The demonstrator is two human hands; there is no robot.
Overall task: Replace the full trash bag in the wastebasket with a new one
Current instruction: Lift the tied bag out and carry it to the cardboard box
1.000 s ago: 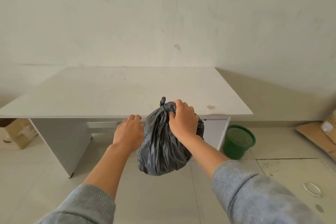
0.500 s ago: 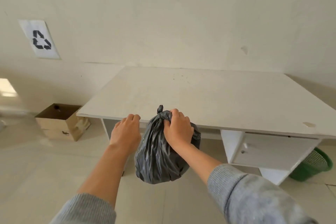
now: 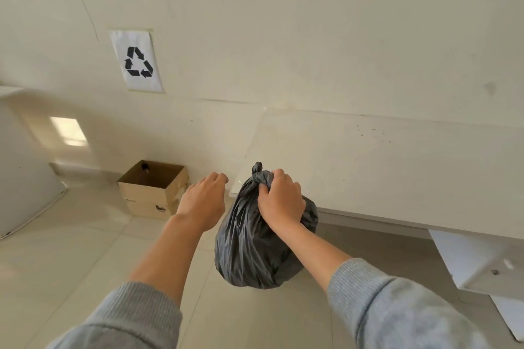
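A full dark grey trash bag (image 3: pixel 255 246), tied in a knot at the top, hangs in the air in front of me. My right hand (image 3: pixel 280 201) grips its bunched neck just below the knot. My left hand (image 3: pixel 202 201) hovers to the left of the bag with loosely curled fingers, holding nothing and apart from the bag. The green wastebasket is out of view.
An open cardboard box (image 3: pixel 153 188) stands on the tiled floor by the wall, under a recycling sign (image 3: pixel 137 61). A white table (image 3: pixel 382 167) fills the right, with a drawer unit (image 3: pixel 482 263) below. A white panel (image 3: pixel 22 173) stands at the left.
The view has swung left: the green wastebasket has left the frame, and the cardboard box and recycling sign have come in. The bag stays in my right hand; my left hand has drawn slightly away.
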